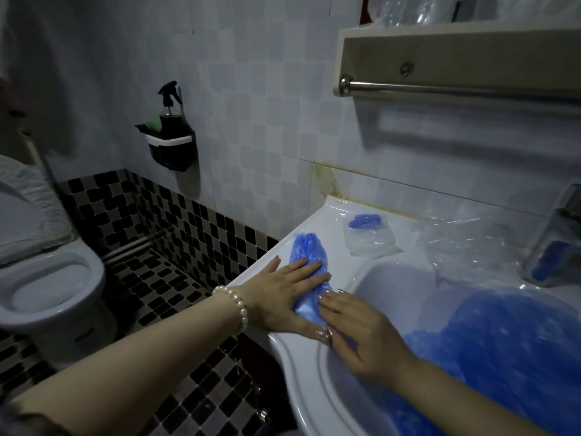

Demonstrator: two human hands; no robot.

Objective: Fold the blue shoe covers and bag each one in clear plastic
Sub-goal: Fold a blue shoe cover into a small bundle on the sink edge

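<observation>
A blue shoe cover [306,251] lies stretched out on the left rim of the white sink [283,344]. My left hand [283,291] presses flat on its middle with straight fingers. My right hand [355,328] lies flat at its near end, fingers straight and touching the cover. Farther back on the rim, a folded blue shoe cover in a clear plastic bag [369,234] lies flat. A heap of blue shoe covers [490,350] fills the basin. Loose clear plastic bags [465,243] lie behind the basin.
A metal tap [553,247] stands at the right edge. A towel rail and shelf [456,64] hang above the sink. A toilet [47,278] stands at the left on the checkered floor. A wall holder with a spray bottle [171,143] is mounted between them.
</observation>
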